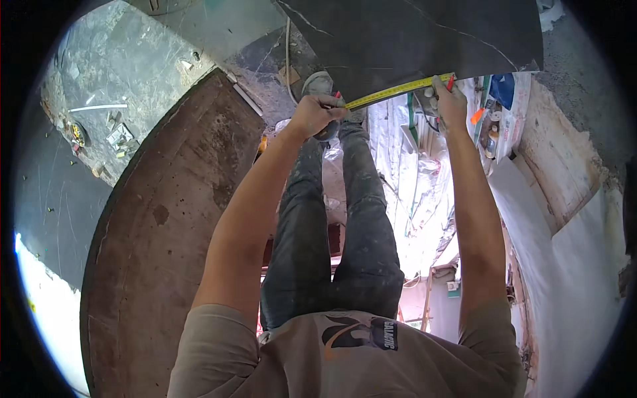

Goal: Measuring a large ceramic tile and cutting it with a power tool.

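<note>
A yellow tape measure (391,90) is stretched along the near edge of a dark slab with white veins (411,40). My left hand (317,115) is closed on the left end of the blade, with a small red piece showing by its fingertips. At the right end, my right hand (450,106) pinches the blade against the slab's edge. A thin red object, perhaps a pencil or marker, sticks up from its fingers. The tape's case cannot be made out.
A large brown curved board (172,232) stands on my left. Beyond it lies a dusty grey surface (99,60) with scraps. Plastic sheeting (398,146) hangs below the slab on the right, near a bottle (492,141) and an orange item (477,116). My shoe (318,84) is by the slab.
</note>
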{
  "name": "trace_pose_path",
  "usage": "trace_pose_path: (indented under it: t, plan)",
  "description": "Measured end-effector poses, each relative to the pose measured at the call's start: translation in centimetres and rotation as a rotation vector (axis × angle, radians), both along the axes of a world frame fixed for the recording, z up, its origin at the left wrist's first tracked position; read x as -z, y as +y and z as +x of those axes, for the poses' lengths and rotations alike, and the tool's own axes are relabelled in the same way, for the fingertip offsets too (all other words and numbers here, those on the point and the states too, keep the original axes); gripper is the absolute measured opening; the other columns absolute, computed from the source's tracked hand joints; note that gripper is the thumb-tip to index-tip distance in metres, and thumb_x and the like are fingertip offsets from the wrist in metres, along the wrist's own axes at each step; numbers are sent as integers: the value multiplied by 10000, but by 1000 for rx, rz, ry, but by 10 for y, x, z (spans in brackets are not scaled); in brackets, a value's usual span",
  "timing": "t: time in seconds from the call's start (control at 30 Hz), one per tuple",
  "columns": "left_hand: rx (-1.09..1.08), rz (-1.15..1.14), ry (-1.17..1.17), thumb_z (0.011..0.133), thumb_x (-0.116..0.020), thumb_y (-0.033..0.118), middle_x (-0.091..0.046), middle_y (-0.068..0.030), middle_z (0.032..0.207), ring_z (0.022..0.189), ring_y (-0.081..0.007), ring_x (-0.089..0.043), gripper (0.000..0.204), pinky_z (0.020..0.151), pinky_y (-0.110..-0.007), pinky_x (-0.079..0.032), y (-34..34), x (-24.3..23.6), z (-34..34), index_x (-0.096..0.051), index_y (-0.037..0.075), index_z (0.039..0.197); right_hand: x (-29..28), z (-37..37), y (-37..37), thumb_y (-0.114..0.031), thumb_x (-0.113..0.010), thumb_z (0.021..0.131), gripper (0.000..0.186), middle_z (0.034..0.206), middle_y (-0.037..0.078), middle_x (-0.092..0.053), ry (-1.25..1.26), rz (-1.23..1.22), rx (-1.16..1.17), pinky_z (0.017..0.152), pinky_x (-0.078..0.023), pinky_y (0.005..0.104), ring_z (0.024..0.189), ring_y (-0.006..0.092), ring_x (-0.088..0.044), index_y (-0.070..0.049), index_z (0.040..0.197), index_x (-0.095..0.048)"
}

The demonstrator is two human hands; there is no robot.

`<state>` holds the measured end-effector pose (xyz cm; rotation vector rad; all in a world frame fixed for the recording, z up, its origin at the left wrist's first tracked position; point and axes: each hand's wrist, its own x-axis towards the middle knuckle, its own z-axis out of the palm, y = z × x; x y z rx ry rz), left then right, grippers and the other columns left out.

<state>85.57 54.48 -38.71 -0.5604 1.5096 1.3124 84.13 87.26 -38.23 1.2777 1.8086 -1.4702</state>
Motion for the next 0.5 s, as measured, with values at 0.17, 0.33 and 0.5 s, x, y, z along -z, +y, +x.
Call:
trace_pose_path:
  t: [0.17, 0.33, 0.5]
  plan:
    - [5, 33, -32, 791, -803, 119, -679, -3, 757, 660, -73, -589, 196, 630, -249, -478, 2, 1, -2, -777, 21, 959, 2, -6, 22, -295, -683, 937, 309, 641, -2, -602, 32, 134, 184, 433, -329, 263, 472, 63, -458, -64, 732, -662]
    - [-3, 44, -13, 792, -808, 122, -683, -6, 772, 674, -79, -598, 210, 637, -255, -484, -1, 2, -1, -777, 25, 975, -5, -18, 46, -297, -681, 937, 295, 629, -6, -587, -35, 123, 140, 412, -318, 269, 447, 68, -448, -80, 740, -648]
    - [8, 27, -49, 797, -801, 119, -691, -14, 785, 688, -81, -603, 211, 647, -255, -489, -1, -2, -4, -777, 25, 985, -13, -21, 42, -297, -672, 946, 275, 613, -14, -577, -29, 121, 118, 405, -314, 257, 440, 65, -446, -90, 769, -637]
